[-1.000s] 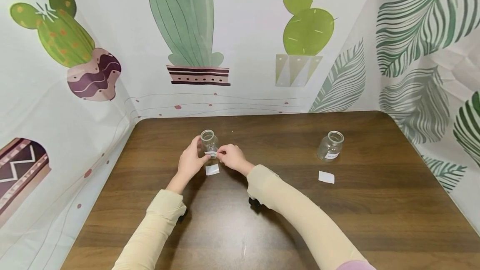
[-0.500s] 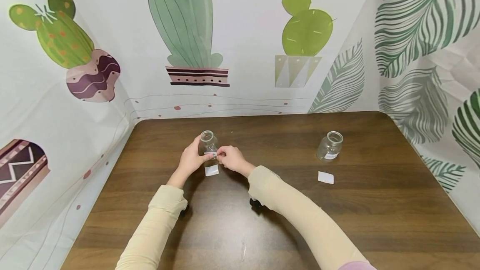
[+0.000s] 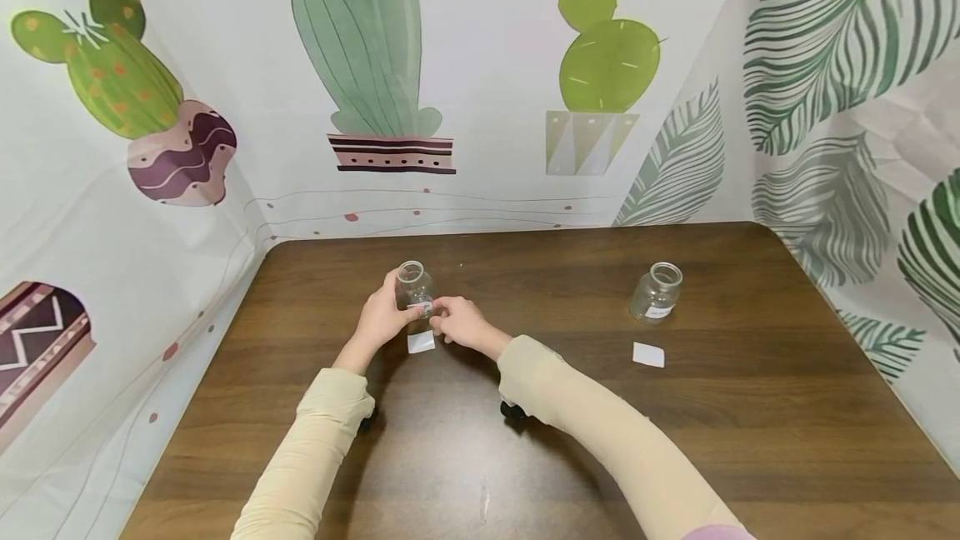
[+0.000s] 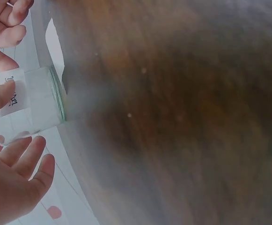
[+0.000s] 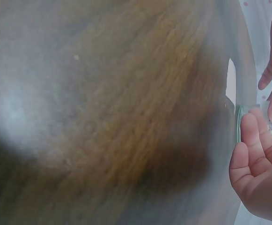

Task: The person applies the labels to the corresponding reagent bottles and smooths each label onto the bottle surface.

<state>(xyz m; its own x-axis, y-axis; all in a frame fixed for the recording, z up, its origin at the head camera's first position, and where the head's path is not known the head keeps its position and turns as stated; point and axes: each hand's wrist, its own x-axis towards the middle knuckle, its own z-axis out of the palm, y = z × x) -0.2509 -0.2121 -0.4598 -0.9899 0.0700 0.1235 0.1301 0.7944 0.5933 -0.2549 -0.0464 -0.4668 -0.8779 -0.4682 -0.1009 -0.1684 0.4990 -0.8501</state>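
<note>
My left hand (image 3: 381, 315) holds a clear glass jar (image 3: 415, 280) upright on the table at left, its thumb lying over a white label (image 4: 15, 89) with dark lettering. In the left wrist view its fingers reach round the jar's other side. My right hand (image 3: 463, 323) is at the jar's right side; a fingertip meets the label's edge, and its thumb and forefinger stand apart. In the right wrist view its bent fingers (image 5: 251, 136) partly hide the jar. Just in front of the jar lies a small white paper piece (image 3: 421, 342).
A second glass jar (image 3: 656, 294) with a white label stands at the right of the brown wooden table (image 3: 570, 457). Another white paper piece (image 3: 648, 355) lies before it. A patterned cloth wall (image 3: 495, 107) borders the table's back.
The right hand's thumb and forefinger were together at the label's edge and are now apart, the hand slightly lower. The left hand keeps its hold on the jar. The head view shifts slightly.
</note>
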